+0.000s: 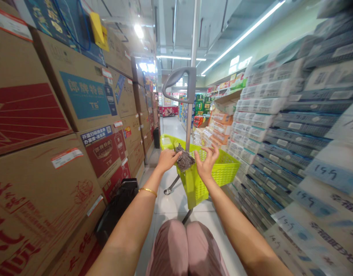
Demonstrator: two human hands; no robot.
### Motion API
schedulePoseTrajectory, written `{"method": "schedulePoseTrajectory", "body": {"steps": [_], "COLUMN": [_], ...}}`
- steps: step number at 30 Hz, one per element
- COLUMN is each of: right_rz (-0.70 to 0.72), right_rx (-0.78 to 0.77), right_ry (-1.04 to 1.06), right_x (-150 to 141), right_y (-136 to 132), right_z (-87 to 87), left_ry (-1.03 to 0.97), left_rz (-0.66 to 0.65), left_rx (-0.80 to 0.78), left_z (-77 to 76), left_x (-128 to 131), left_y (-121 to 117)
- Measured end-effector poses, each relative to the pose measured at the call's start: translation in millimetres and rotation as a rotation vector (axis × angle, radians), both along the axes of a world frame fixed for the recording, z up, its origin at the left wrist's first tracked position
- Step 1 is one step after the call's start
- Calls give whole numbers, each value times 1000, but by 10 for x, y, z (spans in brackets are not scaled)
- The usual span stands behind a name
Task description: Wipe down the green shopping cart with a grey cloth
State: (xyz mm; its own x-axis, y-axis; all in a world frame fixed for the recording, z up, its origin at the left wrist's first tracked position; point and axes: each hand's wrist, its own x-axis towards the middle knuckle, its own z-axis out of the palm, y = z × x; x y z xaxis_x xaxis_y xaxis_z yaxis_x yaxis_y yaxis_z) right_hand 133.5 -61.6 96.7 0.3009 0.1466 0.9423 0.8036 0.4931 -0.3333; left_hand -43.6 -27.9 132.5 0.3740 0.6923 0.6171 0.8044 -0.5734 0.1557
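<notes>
In front of my knees stands a lime-green shopping basket (197,188), with holes in its sides. A crumpled grey-brown cloth (185,161) lies against its near rim. My left hand (166,159) pinches the left side of this cloth between thumb and fingers. Just to the right, my right hand (205,164) is raised with its fingers apart and nothing in them. It hovers close to the basket rim; whether it touches the rim I cannot tell.
A metal pole (189,126) with a grey handle (190,87) rises behind the basket, which has a caster (167,190). Stacked cartons (87,92) line the left, beside a black bag (116,211). Wrapped packs (255,111) are piled on the right. A tiled aisle (171,124) runs ahead.
</notes>
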Motion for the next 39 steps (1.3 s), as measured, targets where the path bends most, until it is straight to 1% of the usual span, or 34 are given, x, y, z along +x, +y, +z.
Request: {"method": "schedulePoseTrajectory", "body": {"steps": [2,4,5,7,11,15,18,20,22,23,26,28,30,32,36,38,39], "right_rz": [99,158,167,153,107,120,137,127,110,108,133,125,123,127,157,188,200], "right_rx": [-83,-173,-205,-235,-236,-212,-187,-172,-162,-159,-143,-158,-179,-184,-154,-165,-175], "right_ry": [-169,-383,-462,-537,-527,-519,-500,-467,-441,-434,-412,-375,-357,-370,-403,-358,-310], "right_x": [-110,-209,-250,-309,-328,-185,-4,82,84,45,-192,-365,-465,-464,-257,-138,-92], "right_y": [-44,-68,-68,-44,41,73,54,41,43,52,113,168,213,234,203,167,149], "right_z": [-70,-128,-151,-192,-297,-474,-627,-698,-707,-683,-515,-389,-323,-349,-569,-643,-646], "left_ry": [9,30,43,71,83,31,23,31,43,49,69,73,68,63,48,50,55], "left_rz": [-2,-2,-4,-12,-54,-102,-46,-11,7,12,35,55,65,48,6,6,10], "left_rx": [5,11,13,13,7,-16,0,20,34,37,41,37,33,36,58,59,54], "left_z": [1,-2,-5,-11,-17,-16,-19,-24,-30,-33,-40,-42,-41,-39,-35,-30,-27], "left_x": [2,1,-3,-17,-67,-94,-69,-41,-14,-3,12,4,-19,-56,-139,-177,-194], "left_y": [-7,-8,-7,-2,10,4,-7,-11,-8,-4,10,18,22,24,35,44,47]}}
